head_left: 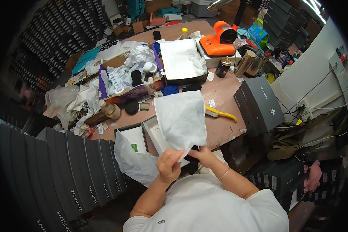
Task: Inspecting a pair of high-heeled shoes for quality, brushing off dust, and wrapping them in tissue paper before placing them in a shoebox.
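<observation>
A white soft pouch (181, 120), paper-like or thin cloth, hangs up and away from my hands over the table's near edge. My left hand (169, 165) pinches its lower corner. My right hand (205, 156), with a thin bracelet at the wrist, is closed at the pouch's near end around a black item (192, 152); most of that item is hidden, so its kind cannot be made out. Beneath the pouch lies an opened shoe box (152, 133) with a pale inside. White wrapping paper (137, 164) spills over the box, beside my left forearm.
A yellow-handled brush (224, 114) lies right of the pouch. Closed grey shoe boxes (259, 104) stand at the table's right; a tall row of boxes (81, 170) fills the left. Farther back are a carton of crumpled paper (120, 83), a white-lined box (178, 58) and an orange device (220, 40).
</observation>
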Demonstrator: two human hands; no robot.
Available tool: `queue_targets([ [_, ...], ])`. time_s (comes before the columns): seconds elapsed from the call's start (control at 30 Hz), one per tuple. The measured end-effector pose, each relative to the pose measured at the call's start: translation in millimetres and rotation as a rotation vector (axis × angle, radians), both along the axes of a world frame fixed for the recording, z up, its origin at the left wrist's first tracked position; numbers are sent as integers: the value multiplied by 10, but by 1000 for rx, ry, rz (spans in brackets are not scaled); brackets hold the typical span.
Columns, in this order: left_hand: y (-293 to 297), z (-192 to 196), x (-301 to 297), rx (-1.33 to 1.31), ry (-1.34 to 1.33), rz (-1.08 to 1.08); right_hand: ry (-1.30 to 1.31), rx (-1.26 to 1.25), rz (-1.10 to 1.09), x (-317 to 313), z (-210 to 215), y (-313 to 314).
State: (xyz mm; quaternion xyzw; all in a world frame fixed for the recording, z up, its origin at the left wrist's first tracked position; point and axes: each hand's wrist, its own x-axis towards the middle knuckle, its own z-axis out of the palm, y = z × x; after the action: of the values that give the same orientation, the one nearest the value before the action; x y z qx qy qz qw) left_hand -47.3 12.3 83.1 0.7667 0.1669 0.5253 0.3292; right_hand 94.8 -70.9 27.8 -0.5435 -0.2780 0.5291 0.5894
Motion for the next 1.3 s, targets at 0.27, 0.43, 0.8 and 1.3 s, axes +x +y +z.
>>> queue_targets([
  [0.27,-249,-82,107,160,82,-367,813,104,-215,206,611,67],
  [0.43,-460,-83,58,170,120,-537,-656,-52,18,513,-20,10],
  [0.8,-542,-514,-493,-392,308,53,-1984,-560,509,878,-253,763],
  [1.3,-501,-2229,-2284,-1794,-768,496,-1546,348,1008,-1481,-999,1226],
])
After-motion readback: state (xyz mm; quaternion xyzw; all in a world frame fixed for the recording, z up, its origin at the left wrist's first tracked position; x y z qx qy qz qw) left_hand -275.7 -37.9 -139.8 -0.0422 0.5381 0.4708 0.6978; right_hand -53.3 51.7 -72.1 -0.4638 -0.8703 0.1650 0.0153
